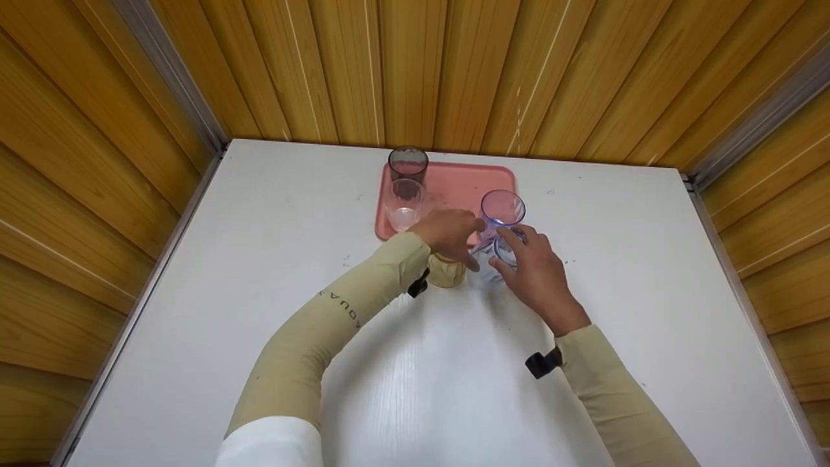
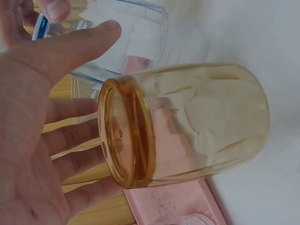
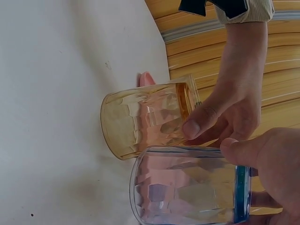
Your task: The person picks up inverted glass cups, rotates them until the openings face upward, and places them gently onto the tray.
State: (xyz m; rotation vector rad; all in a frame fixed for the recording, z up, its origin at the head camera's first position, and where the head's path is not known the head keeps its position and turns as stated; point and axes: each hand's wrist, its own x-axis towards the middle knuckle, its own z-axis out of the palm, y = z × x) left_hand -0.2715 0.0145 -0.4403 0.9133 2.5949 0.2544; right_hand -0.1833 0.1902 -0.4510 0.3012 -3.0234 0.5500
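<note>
An amber glass (image 1: 447,272) stands on the white table in front of the pink tray, its darker orange end up (image 2: 136,131). Over it is my left hand (image 1: 450,233), thumb spread away from the fingers (image 2: 75,154); in the left wrist view these pass behind the orange end. Just to the right, a pale blue glass (image 3: 187,187) stands beside the amber one. My right hand (image 1: 538,266) holds its blue upper end between thumb and fingers. In the left wrist view my left thumb (image 2: 93,44) overlaps that blue glass.
Behind the hands lies the pink tray (image 1: 460,181). A dark grey glass (image 1: 408,165) and a clear glass (image 1: 403,207) stand along its left side. A purple-blue glass (image 1: 502,207) is at its right edge. Wood-patterned walls (image 1: 415,71) border the table (image 1: 292,207).
</note>
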